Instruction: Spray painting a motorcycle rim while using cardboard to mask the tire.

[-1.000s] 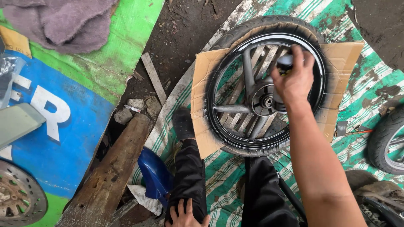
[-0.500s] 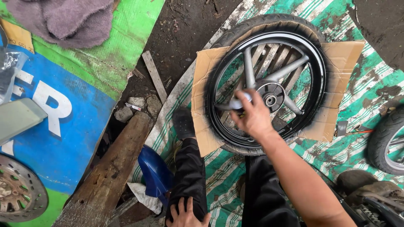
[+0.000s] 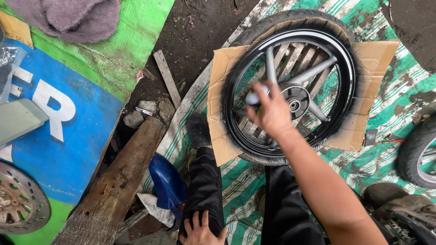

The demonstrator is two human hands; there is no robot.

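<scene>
Dirt ground (image 3: 200, 31) makes up the floor of this outdoor work spot, dark and littered with small stones and a thin wooden strip (image 3: 167, 78). Over it lies a green-and-white striped tarp (image 3: 386, 149), and on that a sheet of brown cardboard (image 3: 222, 90) carries a black motorcycle wheel (image 3: 290, 86) lying flat, its grey spokes and hub facing up. The right hand (image 3: 271, 113) hovers above the wheel's left half, fingers closed around a small spray can (image 3: 252, 97) with a pale top. The left hand (image 3: 200, 231) rests open on the person's left knee, on dark trousers. To the left sit a weathered plank (image 3: 113, 181), a blue plastic fairing (image 3: 167, 186) and a blue-and-green painted board (image 3: 68, 136). A grey cloth (image 3: 68, 16) lies at the top left, and another tyre (image 3: 420, 149) shows at the right edge.
</scene>
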